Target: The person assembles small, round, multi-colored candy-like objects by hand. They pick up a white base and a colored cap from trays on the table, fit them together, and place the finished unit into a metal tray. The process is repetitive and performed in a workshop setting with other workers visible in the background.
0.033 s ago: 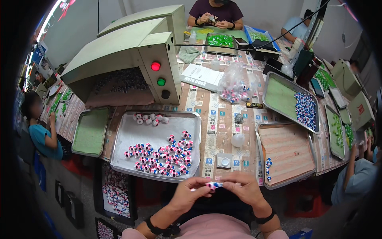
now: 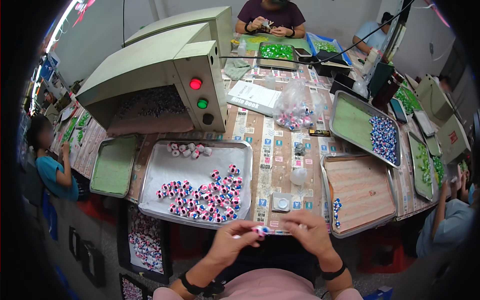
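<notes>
My left hand (image 2: 232, 243) is closed, pinching a small pink, white and blue figurine (image 2: 261, 231) between thumb and fingers at the table's front edge. A short gap to the right of it, my right hand (image 2: 309, 234) is held with thumb and fingers drawn together. Whatever may be in that pinch is too small to make out. Beyond my left hand, a metal tray (image 2: 167, 170) lined with white paper bears many pink and white figurines (image 2: 210, 200), with plainer white pieces (image 2: 190, 149) along its far side. A small whitish square pad with a round dish (image 2: 282, 202) lies just past my hands.
A pink-lined tray (image 2: 360, 195) holds a few blue and white pieces; a green-lined tray (image 2: 350, 117) behind it holds many more. A beige box machine (image 2: 200, 65) stands far left. A plastic bag (image 2: 300, 105), notebook (image 2: 253, 97) and translucent bulb (image 2: 298, 176) lie mid-table. Co-workers sit around.
My right hand has moved off the figurine, leaving a gap between my hands. The figurine stays in my left hand, shifted slightly left and turned a little.
</notes>
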`<state>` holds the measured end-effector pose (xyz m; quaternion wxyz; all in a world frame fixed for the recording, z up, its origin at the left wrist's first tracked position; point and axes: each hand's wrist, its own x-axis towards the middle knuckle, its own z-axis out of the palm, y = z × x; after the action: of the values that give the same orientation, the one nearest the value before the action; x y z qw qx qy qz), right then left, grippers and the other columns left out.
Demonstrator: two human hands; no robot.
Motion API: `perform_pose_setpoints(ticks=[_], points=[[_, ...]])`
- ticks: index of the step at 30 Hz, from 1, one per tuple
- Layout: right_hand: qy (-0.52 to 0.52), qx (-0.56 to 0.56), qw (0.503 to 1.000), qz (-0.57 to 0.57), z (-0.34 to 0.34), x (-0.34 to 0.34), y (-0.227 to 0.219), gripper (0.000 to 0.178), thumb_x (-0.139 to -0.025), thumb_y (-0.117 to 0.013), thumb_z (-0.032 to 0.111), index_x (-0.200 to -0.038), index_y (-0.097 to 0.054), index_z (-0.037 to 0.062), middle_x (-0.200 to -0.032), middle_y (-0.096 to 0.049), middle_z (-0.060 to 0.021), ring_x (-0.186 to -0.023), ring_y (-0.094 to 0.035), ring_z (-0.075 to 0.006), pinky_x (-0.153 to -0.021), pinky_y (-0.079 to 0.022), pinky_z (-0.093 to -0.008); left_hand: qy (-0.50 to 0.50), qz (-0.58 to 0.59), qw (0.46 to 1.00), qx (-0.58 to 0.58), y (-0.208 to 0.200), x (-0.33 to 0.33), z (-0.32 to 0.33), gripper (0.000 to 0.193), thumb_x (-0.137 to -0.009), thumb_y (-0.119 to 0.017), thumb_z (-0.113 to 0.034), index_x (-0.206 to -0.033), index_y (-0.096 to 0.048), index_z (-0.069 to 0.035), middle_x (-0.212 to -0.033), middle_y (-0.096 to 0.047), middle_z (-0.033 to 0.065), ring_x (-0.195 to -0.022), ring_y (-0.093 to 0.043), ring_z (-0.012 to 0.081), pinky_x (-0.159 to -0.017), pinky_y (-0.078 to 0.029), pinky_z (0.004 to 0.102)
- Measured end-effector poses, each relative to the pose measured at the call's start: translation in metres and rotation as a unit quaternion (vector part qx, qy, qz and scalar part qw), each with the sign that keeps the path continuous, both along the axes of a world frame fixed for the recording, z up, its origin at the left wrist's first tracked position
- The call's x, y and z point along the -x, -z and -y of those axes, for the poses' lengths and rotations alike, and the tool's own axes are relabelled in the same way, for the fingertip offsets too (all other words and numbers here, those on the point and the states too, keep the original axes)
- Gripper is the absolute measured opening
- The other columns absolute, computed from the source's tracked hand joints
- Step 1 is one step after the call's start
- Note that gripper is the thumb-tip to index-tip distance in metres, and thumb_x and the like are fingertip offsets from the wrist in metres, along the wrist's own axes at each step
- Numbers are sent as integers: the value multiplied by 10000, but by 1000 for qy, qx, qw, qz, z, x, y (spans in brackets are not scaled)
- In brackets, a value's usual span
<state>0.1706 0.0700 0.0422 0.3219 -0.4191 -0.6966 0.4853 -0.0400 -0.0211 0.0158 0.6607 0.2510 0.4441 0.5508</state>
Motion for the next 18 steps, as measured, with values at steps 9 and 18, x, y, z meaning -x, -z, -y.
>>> perform_pose_setpoints(ticks=[9, 18], points=[[139, -95, 980, 106, -85, -5, 47, 629, -821, -675, 43, -1380, -387, 31, -1264, -530, -90, -1083, -556, -175, -879, -450, -270, -312, -404, 860, -27, -23, 149, 15, 237, -862, -659, -49, -1094, -643, -2, -834, -608, 12, -589, -491, 30, -463, -397, 165], [120, 37, 992, -23, -83, 11, 62, 405, -856, -646, 55, -1241, -538, -14, -1067, -619, -83, -935, -604, -143, -812, -479, -264, -225, -646, 726, 62, 3, 214, 42, 169, -798, -644, -65, -952, -678, -4, -857, -685, 133, -773, -648, 208, -709, -490, 318]])
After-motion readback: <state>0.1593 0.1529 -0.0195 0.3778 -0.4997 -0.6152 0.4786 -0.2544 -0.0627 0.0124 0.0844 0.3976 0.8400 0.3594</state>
